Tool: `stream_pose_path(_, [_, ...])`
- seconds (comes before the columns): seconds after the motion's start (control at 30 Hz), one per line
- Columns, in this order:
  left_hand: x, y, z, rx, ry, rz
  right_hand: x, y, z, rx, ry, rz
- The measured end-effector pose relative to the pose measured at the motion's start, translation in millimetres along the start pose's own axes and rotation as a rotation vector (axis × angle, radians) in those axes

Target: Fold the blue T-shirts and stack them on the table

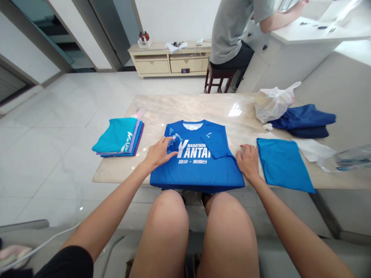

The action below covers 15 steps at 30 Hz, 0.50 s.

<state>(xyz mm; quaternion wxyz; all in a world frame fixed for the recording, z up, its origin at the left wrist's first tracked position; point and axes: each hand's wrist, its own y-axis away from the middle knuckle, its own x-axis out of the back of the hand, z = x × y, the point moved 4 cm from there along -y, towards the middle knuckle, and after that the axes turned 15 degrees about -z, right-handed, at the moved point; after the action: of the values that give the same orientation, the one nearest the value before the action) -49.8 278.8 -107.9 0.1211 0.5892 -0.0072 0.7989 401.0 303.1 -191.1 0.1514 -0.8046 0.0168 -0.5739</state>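
A blue T-shirt (pixel 191 173) with white "Marathon Yantai" lettering lies on the table in front of my knees, collar pointing away. Its sleeve on the right is folded in across the chest. My left hand (pixel 159 154) rests over the shirt's left edge, thumb and fingers apart. Beside the shirt's right edge, my right hand (pixel 248 160) lies on the tabletop with its fingers loosely spread. It sits between the shirt and a folded teal-blue cloth (pixel 284 164). I cannot tell whether its thumb touches the shirt.
The marble-look table (pixel 162 106) carries a stack of folded garments (pixel 118 137) at left. At right are a white plastic bag (pixel 274 102), dark blue clothing (pixel 307 117) and clear plastic packaging (pixel 348 158). A person (pixel 232 31) sits on a stool beyond, near a low cabinet (pixel 153 66).
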Motion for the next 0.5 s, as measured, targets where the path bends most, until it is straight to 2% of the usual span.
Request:
stream_pose_path(0.07, [-8.2,4.4,6.5,-0.009,-0.003,-0.03,1.3,-0.1,-1.2,-0.005,0.012,-0.01])
stream_pose_path(0.17, [-11.8,-4.4,-6.3,-0.05,0.063,-0.007,1.7,-0.2,-1.8,-0.004,0.026,-0.022])
stream_pose_path(0.33, [-8.0,-57.2,-35.5,-0.259,0.155,-0.041,1.6,-0.6,-1.9,0.002,0.047,-0.019])
stream_pose_path(0.5, [-23.5,-101.0,-31.8,-0.283,0.142,-0.118,2.0,-0.9,-2.5,-0.006,0.049,-0.009])
